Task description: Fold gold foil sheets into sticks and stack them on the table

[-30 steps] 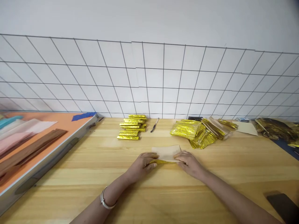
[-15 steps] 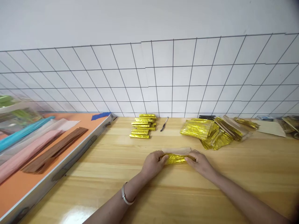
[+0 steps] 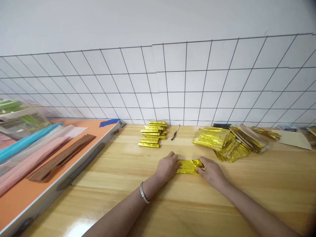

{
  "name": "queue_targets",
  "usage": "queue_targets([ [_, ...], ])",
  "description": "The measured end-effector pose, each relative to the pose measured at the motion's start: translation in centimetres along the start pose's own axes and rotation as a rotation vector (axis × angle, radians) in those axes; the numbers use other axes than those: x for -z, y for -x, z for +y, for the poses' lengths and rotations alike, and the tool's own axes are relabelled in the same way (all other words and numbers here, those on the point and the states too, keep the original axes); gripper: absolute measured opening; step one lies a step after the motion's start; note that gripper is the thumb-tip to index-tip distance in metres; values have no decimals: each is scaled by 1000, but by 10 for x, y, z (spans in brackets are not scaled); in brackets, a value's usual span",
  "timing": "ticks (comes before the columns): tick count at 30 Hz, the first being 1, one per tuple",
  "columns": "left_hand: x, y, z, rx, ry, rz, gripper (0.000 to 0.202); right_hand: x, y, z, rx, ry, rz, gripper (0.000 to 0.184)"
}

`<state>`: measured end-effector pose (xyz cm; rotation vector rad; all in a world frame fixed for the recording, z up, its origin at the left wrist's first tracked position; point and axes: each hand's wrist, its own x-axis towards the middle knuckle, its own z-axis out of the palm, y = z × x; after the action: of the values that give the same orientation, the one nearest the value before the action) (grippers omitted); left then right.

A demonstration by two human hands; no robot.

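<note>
A gold foil sheet [image 3: 188,166], folded into a flat strip, lies on the wooden table [image 3: 172,204] between my hands. My left hand [image 3: 166,167], with a silver bangle on its wrist, presses down on the strip's left end with curled fingers. My right hand [image 3: 212,170] pins the right end the same way. Behind them stands a neat stack of folded gold strips [image 3: 152,133], with a pen [image 3: 175,132] beside it. To the right lies a loose pile of unfolded gold foil sheets [image 3: 228,141].
An orange board [image 3: 29,187] on the left carries pink, brown and teal paper strips and a clear box. A wire grid [image 3: 172,85] backs the table against the white wall. Beige paper [image 3: 292,136] and small items sit at the far right.
The foil has been folded over the beige paper, which no longer shows, and now lies flat as a gold strip. Both hands moved slightly forward and press it down.
</note>
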<state>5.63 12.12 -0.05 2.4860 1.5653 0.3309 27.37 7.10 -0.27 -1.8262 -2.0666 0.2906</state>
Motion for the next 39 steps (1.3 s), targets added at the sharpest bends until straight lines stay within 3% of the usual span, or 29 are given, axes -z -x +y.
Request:
queue_targets([
  [5, -1, -5, -2, 32, 16, -48, 18, -1, -4, 4, -49, 15, 4, 11],
  [10, 2, -13, -10, 34, 90, -85, 21, -4, -10, 9, -98, -10, 42, 29],
  [13, 3, -18, -13, 13, 147, -94, 17, -5, -10, 10, -101, -48, 49, 29],
  [17, 3, -20, -12, -58, 242, -45, 9, -6, -10, 15, -101, -132, 62, 34],
  [23, 10, -11, -9, -176, 430, 9, 6, -5, -12, 27, -144, -331, 92, 58],
  [26, 21, -6, -9, -210, 505, 35, 9, 6, -12, 26, -149, -460, 99, 63],
  [30, 37, 1, -4, -217, 663, 86, 13, 35, -7, 12, -104, -582, 82, 47],
  [33, 45, 7, 6, -164, 903, 91, 18, 57, 0, -3, -62, -676, 60, 33],
  [36, 54, 11, 20, -76, 1189, 109, 22, 75, 8, -16, -17, -771, 136, 29],
  [39, 67, 16, 32, 1, 1468, 145, 44, 86, 16, -24, -17, -771, 231, 28],
])
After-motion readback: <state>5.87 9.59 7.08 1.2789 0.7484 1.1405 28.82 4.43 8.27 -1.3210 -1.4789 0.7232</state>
